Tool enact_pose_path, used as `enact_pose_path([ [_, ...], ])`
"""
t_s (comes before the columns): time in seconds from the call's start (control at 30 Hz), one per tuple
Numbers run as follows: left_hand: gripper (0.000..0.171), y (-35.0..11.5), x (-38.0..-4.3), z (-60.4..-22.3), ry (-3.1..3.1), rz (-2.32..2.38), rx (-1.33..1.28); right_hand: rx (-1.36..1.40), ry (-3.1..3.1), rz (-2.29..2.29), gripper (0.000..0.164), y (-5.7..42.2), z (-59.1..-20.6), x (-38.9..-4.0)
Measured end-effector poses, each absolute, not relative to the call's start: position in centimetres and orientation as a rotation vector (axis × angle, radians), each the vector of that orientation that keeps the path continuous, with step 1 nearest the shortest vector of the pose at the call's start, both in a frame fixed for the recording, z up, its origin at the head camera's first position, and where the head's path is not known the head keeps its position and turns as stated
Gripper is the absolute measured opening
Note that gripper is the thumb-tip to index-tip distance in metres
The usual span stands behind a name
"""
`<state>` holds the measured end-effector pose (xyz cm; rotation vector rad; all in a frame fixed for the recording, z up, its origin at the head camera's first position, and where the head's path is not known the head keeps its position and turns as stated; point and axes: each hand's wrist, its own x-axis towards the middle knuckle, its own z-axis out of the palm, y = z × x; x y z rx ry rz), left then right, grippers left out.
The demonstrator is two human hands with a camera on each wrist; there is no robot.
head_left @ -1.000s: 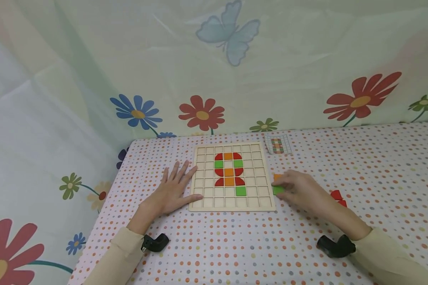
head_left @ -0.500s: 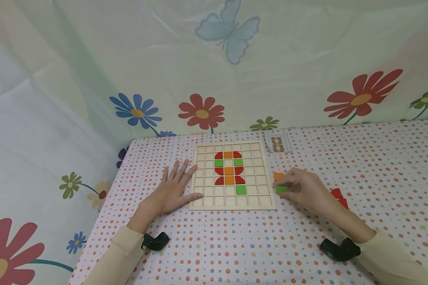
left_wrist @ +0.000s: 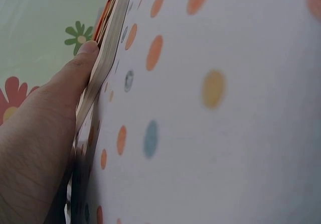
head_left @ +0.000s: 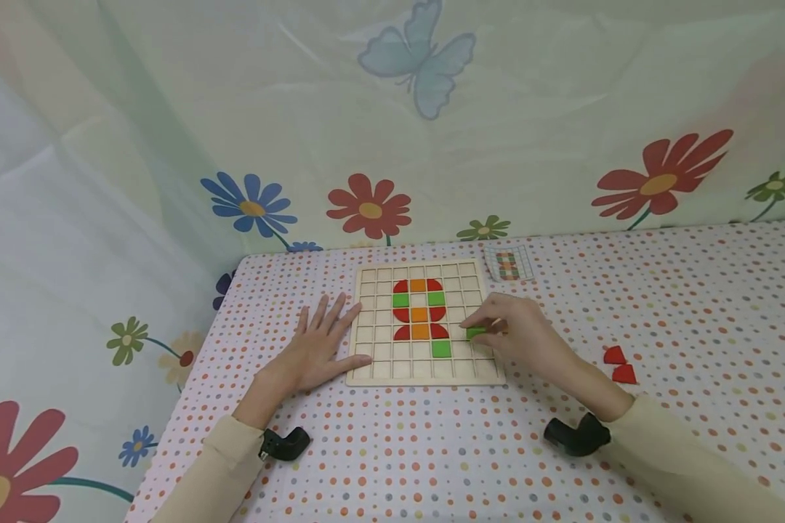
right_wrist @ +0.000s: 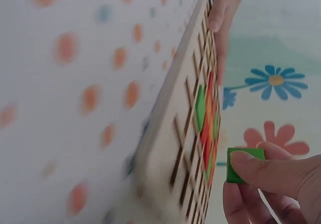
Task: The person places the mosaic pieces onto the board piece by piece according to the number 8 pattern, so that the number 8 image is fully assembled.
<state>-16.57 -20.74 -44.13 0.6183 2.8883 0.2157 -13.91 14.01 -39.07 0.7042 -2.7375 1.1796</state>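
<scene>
A wooden grid board (head_left: 399,372) lies on the table, with red, orange and green pieces set in its middle cells. One green square tile (head_left: 441,349) sits in a cell in the lower part. My right hand (head_left: 523,330) pinches another green square tile (right_wrist: 246,164) between thumb and fingers, over the board's right side. Fingers spread, my left hand (head_left: 314,354) lies along the board's left edge; its thumb (left_wrist: 80,66) rests on the frame in the left wrist view. The table just behind the right hand is hidden in the head view.
Two red rounded pieces (head_left: 619,365) lie on the dotted tablecloth to the right of the right hand. A small pattern card (head_left: 509,264) is behind the board at its right corner. A flower-printed curtain (head_left: 549,94) stands behind the table.
My right hand has moved left from the table beside the board to over its right columns, carrying the green tile. The loose orange piece no longer shows. The left hand has stayed put.
</scene>
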Motion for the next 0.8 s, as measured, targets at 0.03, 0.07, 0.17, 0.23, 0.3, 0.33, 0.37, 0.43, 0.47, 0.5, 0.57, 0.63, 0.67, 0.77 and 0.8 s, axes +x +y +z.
enact_pose_path([
  [0.03,0.099,-20.7,-16.5,-44.2,2.884,0.216,0.618,0.733,-2.736,1.198,0.025,13.3,-39.0,-14.2],
  [0.07,0.099,-20.7,-16.5,-44.2,2.881,0.217,0.620,0.765,-2.731,1.219,0.025,12.6,-39.1,-14.4],
  [0.17,0.099,-20.7,-16.5,-44.4,2.872,0.221,0.622,0.853,-2.731,1.260,0.023,10.6,-39.5,-15.1],
  [0.23,0.099,-20.7,-16.5,-44.4,2.874,0.220,0.620,0.895,-2.746,1.287,0.022,9.4,-39.9,-15.4],
  [0.3,0.098,-20.7,-16.5,-44.4,2.875,0.217,0.618,0.935,-2.758,1.309,0.022,8.4,-40.1,-15.7],
  [0.33,0.098,-20.7,-16.5,-44.4,2.877,0.217,0.619,0.944,-2.765,1.317,0.022,7.9,-40.3,-15.8],
  [0.37,0.098,-20.7,-16.5,-44.4,2.879,0.219,0.620,0.950,-2.770,1.332,0.022,7.5,-40.4,-15.8],
  [0.43,0.098,-20.7,-16.6,-44.4,2.882,0.218,0.622,0.950,-2.787,1.345,0.021,6.9,-40.6,-15.8],
  [0.47,0.098,-20.7,-16.6,-44.4,2.883,0.217,0.623,0.950,-2.790,1.353,0.020,6.6,-40.7,-15.8],
  [0.5,0.098,-20.7,-16.6,-44.4,2.884,0.219,0.625,0.949,-2.795,1.355,0.019,6.4,-40.8,-15.8],
  [0.57,0.098,-20.7,-16.6,-44.4,2.886,0.222,0.630,0.940,-2.809,1.358,0.019,6.0,-41.0,-15.8],
  [0.63,0.098,-20.8,-16.6,-44.3,2.887,0.224,0.632,0.954,-2.807,1.350,0.018,5.8,-41.1,-15.8],
  [0.67,0.098,-20.8,-16.6,-44.3,2.888,0.222,0.631,0.968,-2.800,1.346,0.018,5.6,-41.2,-15.8],
  [0.77,0.098,-20.9,-16.7,-44.2,2.889,0.224,0.626,0.981,-2.795,1.335,0.017,5.4,-41.3,-15.7],
  [0.8,0.098,-20.9,-16.7,-44.2,2.889,0.222,0.624,0.984,-2.794,1.330,0.017,5.3,-41.3,-15.7],
])
